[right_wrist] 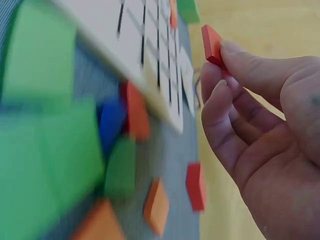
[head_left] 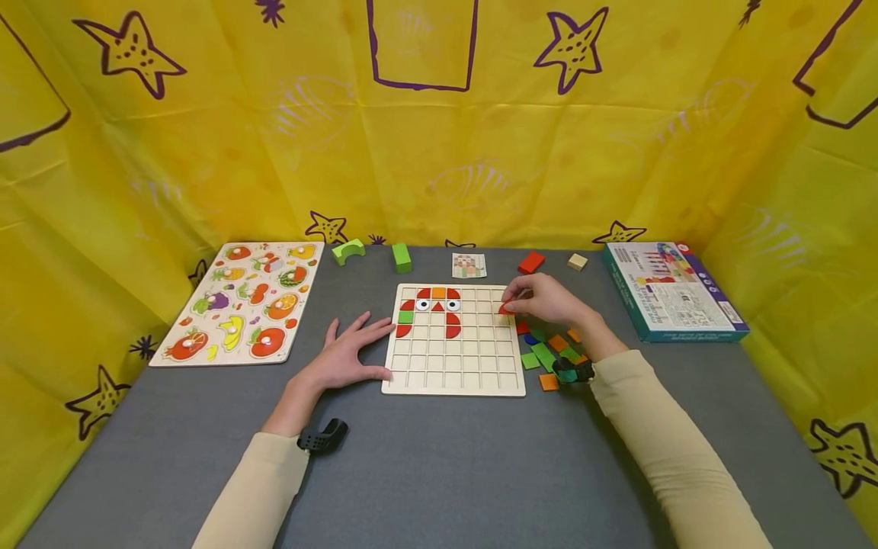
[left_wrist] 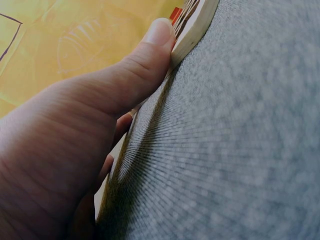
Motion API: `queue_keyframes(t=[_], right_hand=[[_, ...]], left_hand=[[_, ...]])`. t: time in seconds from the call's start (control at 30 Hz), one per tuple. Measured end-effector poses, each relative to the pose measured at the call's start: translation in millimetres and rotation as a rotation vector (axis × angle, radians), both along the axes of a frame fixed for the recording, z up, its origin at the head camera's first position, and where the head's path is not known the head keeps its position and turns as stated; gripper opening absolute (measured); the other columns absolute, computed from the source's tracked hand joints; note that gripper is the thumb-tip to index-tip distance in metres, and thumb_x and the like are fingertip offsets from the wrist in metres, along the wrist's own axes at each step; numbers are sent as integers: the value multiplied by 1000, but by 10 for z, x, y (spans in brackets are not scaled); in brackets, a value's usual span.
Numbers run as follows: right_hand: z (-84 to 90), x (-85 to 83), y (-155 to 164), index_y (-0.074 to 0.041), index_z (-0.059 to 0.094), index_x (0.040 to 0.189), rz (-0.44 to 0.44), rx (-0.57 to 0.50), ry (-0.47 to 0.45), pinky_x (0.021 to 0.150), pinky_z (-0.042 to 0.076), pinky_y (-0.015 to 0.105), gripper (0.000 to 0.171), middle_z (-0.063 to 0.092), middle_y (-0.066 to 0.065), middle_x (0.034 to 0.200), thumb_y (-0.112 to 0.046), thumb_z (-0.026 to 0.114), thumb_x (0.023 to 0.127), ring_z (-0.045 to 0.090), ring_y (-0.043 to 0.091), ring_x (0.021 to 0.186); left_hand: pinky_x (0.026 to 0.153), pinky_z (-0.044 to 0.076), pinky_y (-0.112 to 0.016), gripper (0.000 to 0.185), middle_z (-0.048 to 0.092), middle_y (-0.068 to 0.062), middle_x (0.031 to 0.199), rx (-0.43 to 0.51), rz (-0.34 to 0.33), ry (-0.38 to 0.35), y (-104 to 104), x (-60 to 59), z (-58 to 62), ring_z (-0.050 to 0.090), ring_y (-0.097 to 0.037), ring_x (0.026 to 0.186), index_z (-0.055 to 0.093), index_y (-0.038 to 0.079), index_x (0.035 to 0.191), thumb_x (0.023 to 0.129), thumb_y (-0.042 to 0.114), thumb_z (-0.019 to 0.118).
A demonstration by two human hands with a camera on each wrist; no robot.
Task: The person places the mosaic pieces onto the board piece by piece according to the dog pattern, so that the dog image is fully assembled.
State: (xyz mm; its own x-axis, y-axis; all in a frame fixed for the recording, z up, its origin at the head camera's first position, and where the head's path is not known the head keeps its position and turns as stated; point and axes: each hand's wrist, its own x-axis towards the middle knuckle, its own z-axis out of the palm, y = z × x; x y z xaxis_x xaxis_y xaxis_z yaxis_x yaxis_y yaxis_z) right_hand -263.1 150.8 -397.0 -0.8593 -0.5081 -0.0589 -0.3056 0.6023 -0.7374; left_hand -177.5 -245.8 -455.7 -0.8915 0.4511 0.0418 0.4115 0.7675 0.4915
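A wooden grid board (head_left: pixel 469 366) lies flat on the table, with red curved pieces (head_left: pixel 453 326), an orange square (head_left: pixel 438 293), two eye tiles (head_left: pixel 423 306), a red triangle (head_left: pixel 437 307) and a green square (head_left: pixel 406 316) in its upper left cells. Over the board's right edge, my right hand (head_left: pixel 546 297) pinches a small red tile (right_wrist: pixel 212 45) between thumb and fingertips. My left hand (head_left: pixel 345 360) is spread beside the left edge; its thumb (left_wrist: pixel 160 32) touches the board's side.
Loose tiles (head_left: pixel 544 354) in green, orange, red and blue lie right of the board, under my right wrist. Behind are a picture card (head_left: pixel 469 265), a green arch (head_left: pixel 348 252) and several blocks. A fruit puzzle (head_left: pixel 236 305) lies left; a box (head_left: pixel 675 293) lies right.
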Motion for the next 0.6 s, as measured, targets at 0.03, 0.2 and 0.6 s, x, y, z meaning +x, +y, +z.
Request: queue_keyframes(t=[0.03, 0.2, 0.6], right_hand=[[1, -8, -61, -2, 71, 103, 5, -9, 7, 71, 50, 35, 11, 67, 8, 94, -9, 72, 94, 60, 27, 79], [-9, -50, -368, -5, 72, 102, 33, -63, -4, 75, 51, 36, 7, 67, 7, 98, -8, 71, 95, 64, 28, 86], [-83, -79, -1025, -5, 72, 103, 108, -70, 30, 73, 49, 32, 9, 68, 4, 99, -9, 71, 96, 61, 21, 82]], left_hand=[[110, -9, -70, 92, 39, -4, 159, 0, 0, -1, 3, -1, -3, 14, -37, 152, 47, 17, 154, 78, 57, 82], [110, -9, -70, 92, 39, -3, 159, -1, 3, 0, 3, -6, -7, 15, -36, 152, 47, 19, 154, 78, 57, 82], [109, -9, -71, 92, 39, -2, 159, -1, 1, -12, 3, 4, 18, 15, -36, 152, 47, 19, 154, 78, 60, 80]])
